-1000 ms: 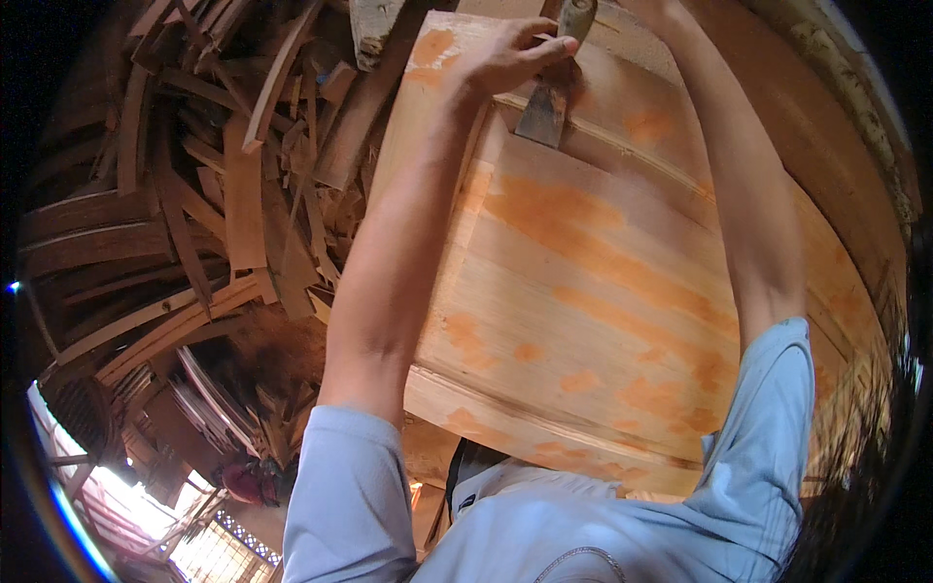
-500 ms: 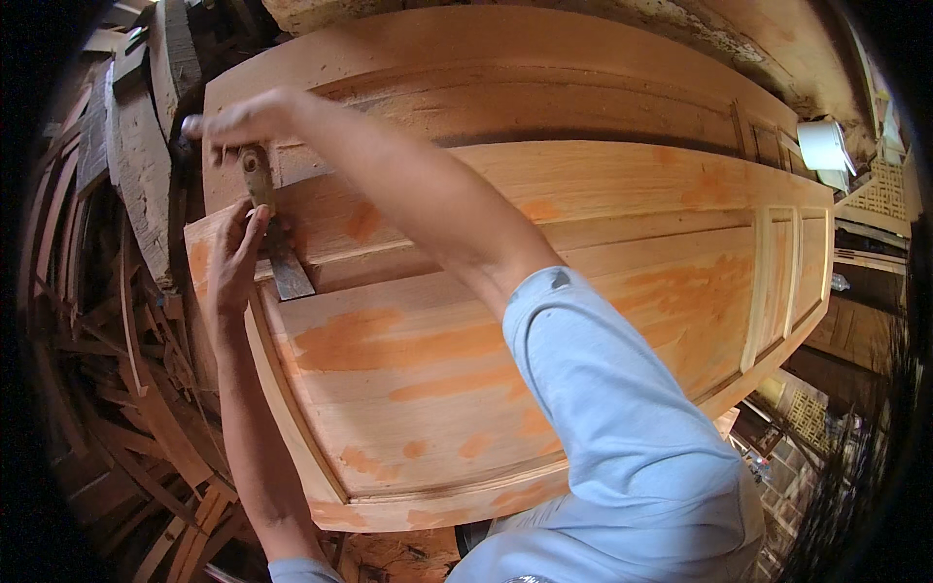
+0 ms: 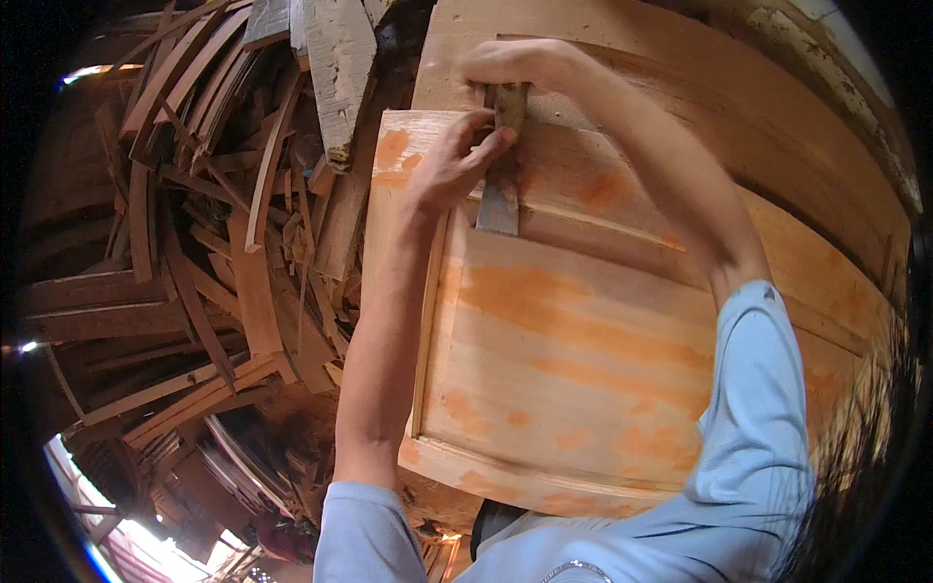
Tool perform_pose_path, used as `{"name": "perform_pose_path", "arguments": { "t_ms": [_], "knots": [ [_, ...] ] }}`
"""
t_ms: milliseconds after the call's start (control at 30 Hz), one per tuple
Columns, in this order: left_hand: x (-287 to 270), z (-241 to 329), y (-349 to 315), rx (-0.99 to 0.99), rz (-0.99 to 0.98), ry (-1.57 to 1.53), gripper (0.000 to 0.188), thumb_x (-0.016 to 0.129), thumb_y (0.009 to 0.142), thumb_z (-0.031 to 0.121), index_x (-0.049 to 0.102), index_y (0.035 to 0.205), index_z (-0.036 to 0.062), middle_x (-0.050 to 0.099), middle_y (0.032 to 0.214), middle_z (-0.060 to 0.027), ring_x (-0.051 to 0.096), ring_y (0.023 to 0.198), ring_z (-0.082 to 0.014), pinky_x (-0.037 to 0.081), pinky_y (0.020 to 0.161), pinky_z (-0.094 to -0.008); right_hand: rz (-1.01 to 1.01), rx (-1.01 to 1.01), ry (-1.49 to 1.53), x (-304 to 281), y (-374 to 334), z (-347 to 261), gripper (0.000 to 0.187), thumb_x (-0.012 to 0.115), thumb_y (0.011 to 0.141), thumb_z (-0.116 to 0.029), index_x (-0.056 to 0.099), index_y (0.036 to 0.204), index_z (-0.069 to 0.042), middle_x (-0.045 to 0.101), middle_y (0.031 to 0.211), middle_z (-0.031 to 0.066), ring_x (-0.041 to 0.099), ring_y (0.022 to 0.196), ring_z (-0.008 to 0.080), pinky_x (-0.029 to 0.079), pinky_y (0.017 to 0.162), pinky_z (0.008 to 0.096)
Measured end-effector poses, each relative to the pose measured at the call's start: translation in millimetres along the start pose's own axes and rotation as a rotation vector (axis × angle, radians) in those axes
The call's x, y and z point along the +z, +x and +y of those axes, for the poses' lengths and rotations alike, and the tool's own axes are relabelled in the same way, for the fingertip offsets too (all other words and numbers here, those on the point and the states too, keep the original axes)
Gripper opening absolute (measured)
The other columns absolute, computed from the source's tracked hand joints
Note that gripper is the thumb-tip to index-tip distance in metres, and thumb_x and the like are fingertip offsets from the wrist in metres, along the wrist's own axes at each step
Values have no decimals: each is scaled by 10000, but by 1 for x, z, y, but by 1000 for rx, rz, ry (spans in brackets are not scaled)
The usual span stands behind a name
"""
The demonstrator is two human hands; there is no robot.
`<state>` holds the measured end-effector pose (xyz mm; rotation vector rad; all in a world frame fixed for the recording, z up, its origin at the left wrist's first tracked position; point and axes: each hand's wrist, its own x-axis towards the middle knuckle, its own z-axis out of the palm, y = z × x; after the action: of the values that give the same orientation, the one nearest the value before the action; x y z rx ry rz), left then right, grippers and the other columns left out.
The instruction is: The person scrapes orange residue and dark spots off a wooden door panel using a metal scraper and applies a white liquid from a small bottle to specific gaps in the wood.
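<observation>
- Nearest, the light blue shirt (image 3: 641, 549) fills the lower edge; its front bears a curved, speckled line (image 3: 575, 566), and the right sleeve a small dark mark (image 3: 769, 291).
- Just past it lies the framed wooden panel (image 3: 583, 408), its moulded border (image 3: 544, 478) running along the near side. Orange patches (image 3: 525, 289) are smeared over the recessed middle and on the border.
- The left forearm reaches up along the panel's left side, and the left hand (image 3: 455, 163) pinches the chisel (image 3: 499, 204) between thumb and fingers, low on the wooden handle (image 3: 510, 109).
- The chisel stands near the panel's far left corner, handle end away from the person, its broad flat blade slanting to the upper edge of the recessed middle.
- The right arm bends across from the right, and the right hand (image 3: 520, 63) is over the handle's top end; it is blurred, so I cannot tell its grip or whether it touches the handle.
- Beyond the panel is a larger brown board (image 3: 661, 58).
- Off to the left, a pale, worn plank (image 3: 335, 68) stands beside a jumbled heap of wood offcuts (image 3: 248, 282).
</observation>
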<state>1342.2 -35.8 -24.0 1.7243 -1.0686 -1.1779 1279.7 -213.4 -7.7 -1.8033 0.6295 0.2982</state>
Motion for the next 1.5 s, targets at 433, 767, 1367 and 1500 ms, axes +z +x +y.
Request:
{"name": "perform_pose_path", "arguments": {
  "t_ms": [433,767,1367,1500],
  "knots": [
    [-1,-5,-3,-27,109,-62,313,584,1021,316,606,1103,15,661,920,-40,635,868,-109,516,766,-282,810,-572,63,-43,-40,35,570,424,1043,-467,621,798,9,640,744,119,613,738,286,482,746,410],
    [15,13,-177,-284,581,-613,352,559,1016,321,586,1298,111,580,910,28,581,773,-94,455,610,-224,1033,268,-477,211,-439,165,298,622,941,-288,604,1107,-41,585,1162,190,538,1114,389,419,963,513],
    [118,-12,-562,-156,695,-767,305,559,1024,375,517,1123,89,509,735,-3,470,640,-66,397,564,-213,1485,525,-554,369,-615,231,364,589,918,-342,605,1163,-73,549,1240,159,494,1200,356,329,1077,546],
    [139,-23,-609,-143,720,-826,307,527,1035,391,517,1093,90,514,733,-9,479,655,-81,411,597,-243,1563,381,-557,373,-612,241,218,603,913,-299,615,889,-83,591,960,120,551,996,322,402,945,514]
  ]
}}
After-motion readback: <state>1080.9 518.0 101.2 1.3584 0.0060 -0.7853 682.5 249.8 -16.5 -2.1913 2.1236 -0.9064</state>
